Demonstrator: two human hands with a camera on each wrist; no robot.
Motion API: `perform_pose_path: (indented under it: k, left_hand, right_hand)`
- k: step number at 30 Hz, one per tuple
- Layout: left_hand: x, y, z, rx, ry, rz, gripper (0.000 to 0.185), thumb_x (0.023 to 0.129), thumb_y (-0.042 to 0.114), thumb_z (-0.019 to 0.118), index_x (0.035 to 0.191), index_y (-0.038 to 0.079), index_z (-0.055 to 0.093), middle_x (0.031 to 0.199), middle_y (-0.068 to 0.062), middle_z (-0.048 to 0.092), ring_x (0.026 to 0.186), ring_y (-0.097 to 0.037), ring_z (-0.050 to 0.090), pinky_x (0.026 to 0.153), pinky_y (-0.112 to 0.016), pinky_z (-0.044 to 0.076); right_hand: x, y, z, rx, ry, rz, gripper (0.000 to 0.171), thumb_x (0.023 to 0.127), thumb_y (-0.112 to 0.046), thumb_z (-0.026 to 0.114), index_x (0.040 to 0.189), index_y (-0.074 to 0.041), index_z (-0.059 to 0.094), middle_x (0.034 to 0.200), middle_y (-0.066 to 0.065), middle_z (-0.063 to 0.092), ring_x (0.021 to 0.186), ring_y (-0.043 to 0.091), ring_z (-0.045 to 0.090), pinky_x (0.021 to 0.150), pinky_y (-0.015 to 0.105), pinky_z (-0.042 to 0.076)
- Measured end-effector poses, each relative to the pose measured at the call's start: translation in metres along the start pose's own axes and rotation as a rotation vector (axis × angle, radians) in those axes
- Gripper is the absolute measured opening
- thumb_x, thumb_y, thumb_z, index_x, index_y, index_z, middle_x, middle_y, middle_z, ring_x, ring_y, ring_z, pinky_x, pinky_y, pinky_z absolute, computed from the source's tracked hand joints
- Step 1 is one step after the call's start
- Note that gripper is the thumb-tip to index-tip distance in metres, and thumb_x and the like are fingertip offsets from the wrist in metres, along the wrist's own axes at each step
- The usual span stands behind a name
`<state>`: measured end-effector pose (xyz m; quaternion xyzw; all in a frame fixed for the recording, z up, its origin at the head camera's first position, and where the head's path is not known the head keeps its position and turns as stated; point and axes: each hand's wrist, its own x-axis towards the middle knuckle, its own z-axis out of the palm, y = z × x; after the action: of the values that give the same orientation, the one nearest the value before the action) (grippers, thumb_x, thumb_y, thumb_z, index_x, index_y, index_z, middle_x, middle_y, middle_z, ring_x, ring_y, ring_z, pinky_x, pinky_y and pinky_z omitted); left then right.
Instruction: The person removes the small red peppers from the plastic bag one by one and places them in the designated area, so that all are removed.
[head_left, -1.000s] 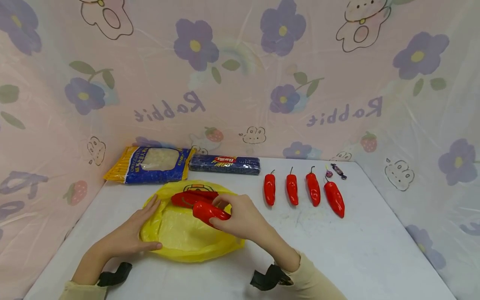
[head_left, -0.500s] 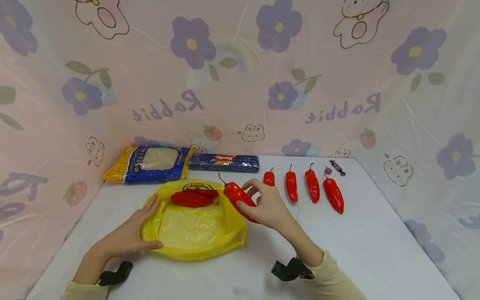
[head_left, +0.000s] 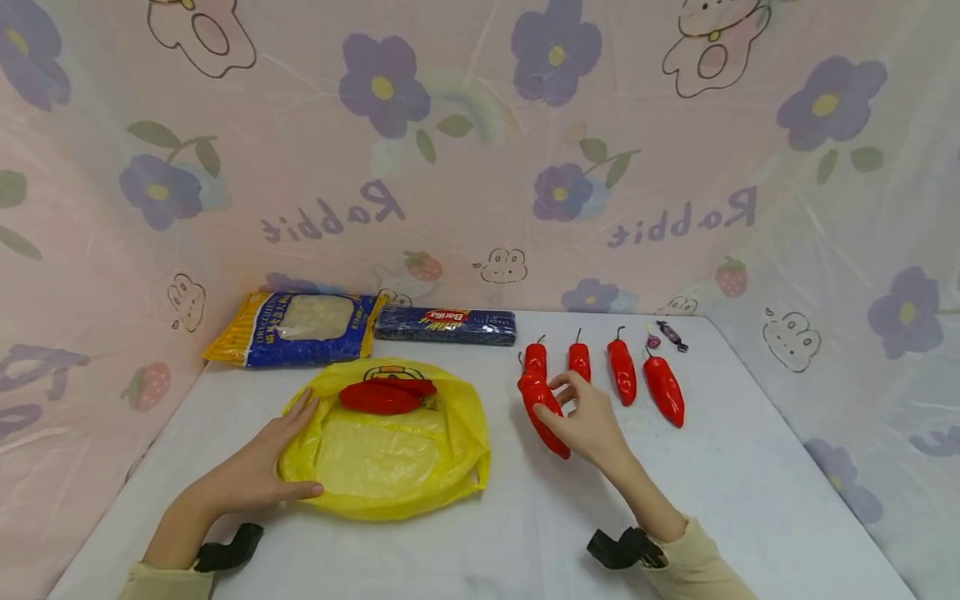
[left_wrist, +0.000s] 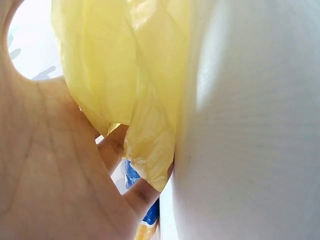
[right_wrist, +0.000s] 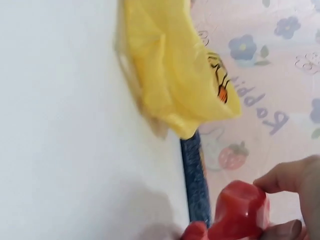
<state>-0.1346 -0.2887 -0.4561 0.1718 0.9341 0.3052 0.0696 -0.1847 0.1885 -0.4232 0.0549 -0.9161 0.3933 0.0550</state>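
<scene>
- Right hand (head_left: 588, 421) out over the table (head_left: 720, 508), right of the yellow bag (head_left: 390, 454); forearm running back toward the lower right, tan sleeve (head_left: 697, 571) and black wrist strap (head_left: 622, 548) at the cuff.
- Right-hand fingers curled round a red pepper (head_left: 542, 400), thumb underneath; pepper angled, stem end toward the back, tip toward the front.
- Held pepper at the left end of the pepper row (head_left: 622, 375), just beside or touching the leftmost one; contact with the table not clear.
- Right wrist view: fingertips (right_wrist: 287, 175) pinching the same pepper, bag behind it.
- Left hand (head_left: 258, 467) flat, fingers straight and relaxed, pressing the bag's left edge onto the table; thumb along the front rim, nothing gripped.
- Left wrist view: palm against bunched yellow plastic.
- Two more red peppers (head_left: 384, 395) lying on the bag near its back edge, well apart from both hands.
- Behind the bag: pasta packet (head_left: 296, 329) and dark-blue spaghetti pack (head_left: 446, 326) against the printed backdrop (head_left: 480, 150).
- Two wrapped sweets (head_left: 667, 336) at the far right end of the row.
</scene>
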Motion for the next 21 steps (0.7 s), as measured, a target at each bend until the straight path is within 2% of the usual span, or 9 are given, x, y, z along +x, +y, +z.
perform_pose_path:
  k: [6, 12, 21]
  left_hand:
    - [0.0, 0.0, 0.0, 0.006, -0.001, 0.007, 0.122, 0.082, 0.053, 0.087, 0.17, 0.006, 0.016, 0.178, -0.019, 0.003, 0.15, -0.061, 0.025, 0.113, -0.082, 0.027]
    - [-0.001, 0.001, -0.001, 0.011, 0.003, 0.006, 0.122, 0.082, 0.052, 0.087, 0.17, 0.006, 0.016, 0.178, -0.019, 0.004, 0.149, -0.061, 0.026, 0.113, -0.082, 0.028]
    - [-0.001, 0.002, -0.001, 0.015, -0.001, 0.003, 0.123, 0.082, 0.053, 0.087, 0.171, 0.007, 0.016, 0.178, -0.019, 0.003, 0.149, -0.065, 0.023, 0.112, -0.084, 0.026]
  right_hand:
    - [-0.006, 0.022, -0.004, 0.013, 0.022, 0.122, 0.044, 0.09, -0.025, 0.08, 0.123, -0.004, 0.06, 0.101, 0.013, 0.069, 0.088, 0.025, 0.062, 0.067, 0.029, 0.06]
    - [-0.01, 0.032, -0.002, 0.042, 0.014, 0.202, 0.044, 0.093, -0.026, 0.079, 0.124, -0.003, 0.057, 0.101, 0.013, 0.067, 0.086, 0.024, 0.061, 0.067, 0.029, 0.06]
    - [-0.013, 0.04, 0.004, 0.05, -0.016, 0.252, 0.047, 0.092, -0.029, 0.08, 0.123, -0.002, 0.056, 0.104, 0.014, 0.068, 0.088, 0.024, 0.064, 0.069, 0.034, 0.064]
